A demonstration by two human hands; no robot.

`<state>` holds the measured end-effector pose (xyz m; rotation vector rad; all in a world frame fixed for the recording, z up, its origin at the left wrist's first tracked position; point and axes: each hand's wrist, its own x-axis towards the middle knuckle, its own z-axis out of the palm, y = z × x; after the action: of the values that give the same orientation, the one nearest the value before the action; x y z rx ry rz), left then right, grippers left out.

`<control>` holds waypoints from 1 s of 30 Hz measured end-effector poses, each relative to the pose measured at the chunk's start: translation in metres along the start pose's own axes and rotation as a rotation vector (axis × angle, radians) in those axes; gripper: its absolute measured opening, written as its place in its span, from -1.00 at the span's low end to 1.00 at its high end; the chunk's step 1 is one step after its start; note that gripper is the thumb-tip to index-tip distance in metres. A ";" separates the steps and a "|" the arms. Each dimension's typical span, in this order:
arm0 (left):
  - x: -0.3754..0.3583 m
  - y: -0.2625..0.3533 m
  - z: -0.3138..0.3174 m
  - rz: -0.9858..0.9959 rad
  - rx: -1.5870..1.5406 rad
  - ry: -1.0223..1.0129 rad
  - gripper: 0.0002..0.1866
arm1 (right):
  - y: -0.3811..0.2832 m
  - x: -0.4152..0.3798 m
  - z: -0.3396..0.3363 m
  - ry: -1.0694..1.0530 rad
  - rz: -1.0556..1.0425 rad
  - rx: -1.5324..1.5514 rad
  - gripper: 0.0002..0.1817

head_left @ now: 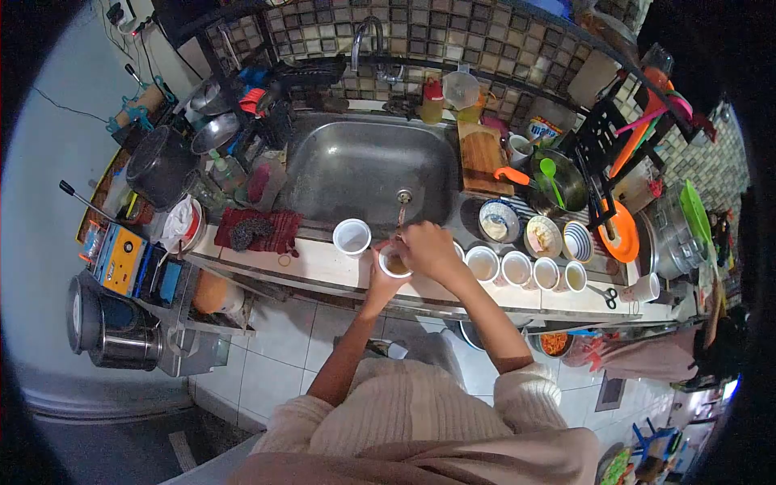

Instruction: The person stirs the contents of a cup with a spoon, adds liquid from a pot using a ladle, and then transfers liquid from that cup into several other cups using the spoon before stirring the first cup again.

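My left hand (383,283) is wrapped around a white cup (396,263) with brownish contents, at the counter's front edge. Over its mouth is my right hand (430,252), fingers pinched on a thin utensil (401,213) whose handle points up toward the sink; its lower end is hidden. Just left stands another white cup (352,236), with no liquid visible in it. To the right, several cups with pale yellowish contents stand in a row, including a near cup (482,263) and a far cup (575,277); my right hand partly covers one.
Behind my hands is a steel sink (372,162). A dark red cloth (279,234) lies left. Right are bowls (499,221), a pot (558,182) with a green spoon, a cutting board (482,158), an orange plate (621,232), scissors (606,296) and a tilted cup (643,288).
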<state>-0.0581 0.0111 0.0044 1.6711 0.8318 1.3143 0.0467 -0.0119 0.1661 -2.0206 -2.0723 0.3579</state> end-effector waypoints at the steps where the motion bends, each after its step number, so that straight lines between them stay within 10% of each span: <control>1: -0.001 -0.003 0.001 0.001 0.000 -0.002 -0.18 | 0.002 0.001 0.002 -0.017 -0.020 0.022 -0.76; 30: 0.003 -0.017 -0.002 0.013 -0.031 -0.049 -0.18 | 0.024 0.005 0.004 -0.121 -0.276 0.115 -0.84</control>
<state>-0.0594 0.0216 -0.0096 1.6804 0.7693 1.2843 0.0682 -0.0064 0.1542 -1.6572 -2.3069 0.5443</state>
